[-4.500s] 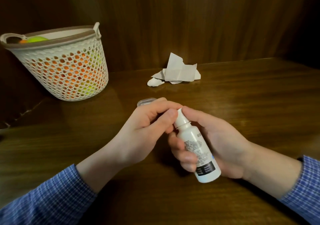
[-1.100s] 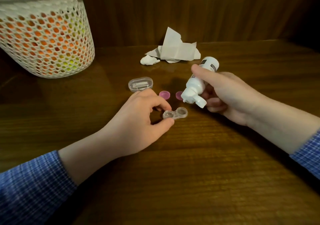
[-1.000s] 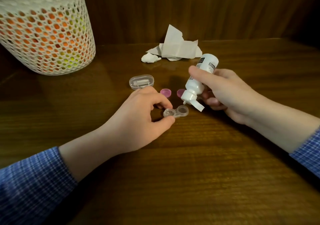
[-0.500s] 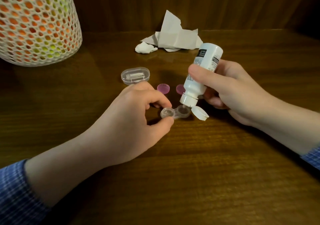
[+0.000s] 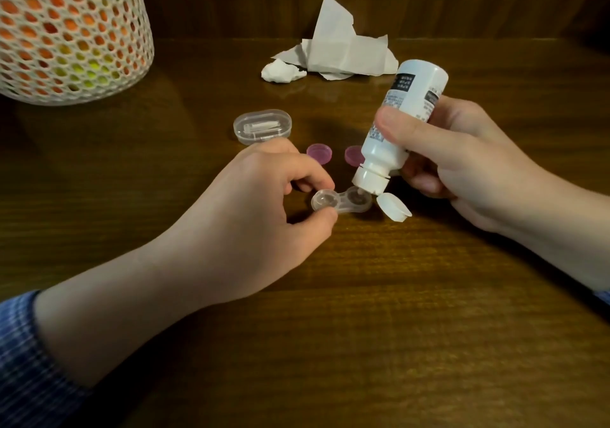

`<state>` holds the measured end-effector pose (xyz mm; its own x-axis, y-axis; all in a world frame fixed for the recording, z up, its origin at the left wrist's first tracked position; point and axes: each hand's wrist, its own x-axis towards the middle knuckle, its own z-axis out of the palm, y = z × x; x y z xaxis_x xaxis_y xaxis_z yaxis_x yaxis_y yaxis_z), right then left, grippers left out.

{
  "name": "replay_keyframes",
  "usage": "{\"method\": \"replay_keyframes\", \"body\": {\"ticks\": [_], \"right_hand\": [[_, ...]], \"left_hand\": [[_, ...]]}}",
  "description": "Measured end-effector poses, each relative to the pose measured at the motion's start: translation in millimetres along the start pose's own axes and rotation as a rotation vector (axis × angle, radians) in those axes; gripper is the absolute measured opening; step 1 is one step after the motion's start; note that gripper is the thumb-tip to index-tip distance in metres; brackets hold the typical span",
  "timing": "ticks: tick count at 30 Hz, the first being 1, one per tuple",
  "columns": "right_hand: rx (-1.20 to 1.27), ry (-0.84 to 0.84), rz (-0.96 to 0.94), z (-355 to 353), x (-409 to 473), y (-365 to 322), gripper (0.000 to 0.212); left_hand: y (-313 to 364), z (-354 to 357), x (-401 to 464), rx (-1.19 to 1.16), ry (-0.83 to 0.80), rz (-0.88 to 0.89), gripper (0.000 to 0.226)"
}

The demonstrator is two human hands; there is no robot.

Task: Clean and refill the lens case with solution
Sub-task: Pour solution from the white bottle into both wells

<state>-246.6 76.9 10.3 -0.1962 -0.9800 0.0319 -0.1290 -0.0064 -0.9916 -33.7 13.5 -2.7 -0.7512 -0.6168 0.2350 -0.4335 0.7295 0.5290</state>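
A clear two-well lens case [image 5: 343, 200] lies on the dark wooden table [image 5: 379, 312]. My left hand [image 5: 260, 209] pinches its left well between thumb and forefinger. My right hand [image 5: 462, 160] grips a white solution bottle [image 5: 401, 120], tipped nozzle-down with the tip over the case's right well. The bottle's flip cap [image 5: 392, 211] hangs open below the nozzle. Two pink lens-case caps [image 5: 319, 153] [image 5: 353, 155] lie just behind the case; the bottle partly hides the right one.
A clear oval plastic box [image 5: 262, 126] sits behind my left hand. Crumpled white tissue [image 5: 333, 56] lies at the back by the wooden wall. A white mesh basket [image 5: 71, 31] holding orange and yellow-green things stands at the back left.
The bottle has tipped steeper and dropped, so its nozzle now sits over the right well. My left hand kept its pinch on the case. The view has moved closer.
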Motion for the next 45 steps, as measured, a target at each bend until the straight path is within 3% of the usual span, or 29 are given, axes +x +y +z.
{"method": "replay_keyframes", "body": {"ticks": [29,45], "right_hand": [[-0.031,0.001,-0.004,2.8,-0.7,-0.6,0.025],[-0.046,0.007,-0.013,4.6,-3.1,-1.3,0.035]], "left_hand": [[4.8,-3.0,1.3,-0.011,-0.023,-0.016,0.034],[6.7,-3.3,1.5,-0.019,-0.03,-0.024,0.036]]}}
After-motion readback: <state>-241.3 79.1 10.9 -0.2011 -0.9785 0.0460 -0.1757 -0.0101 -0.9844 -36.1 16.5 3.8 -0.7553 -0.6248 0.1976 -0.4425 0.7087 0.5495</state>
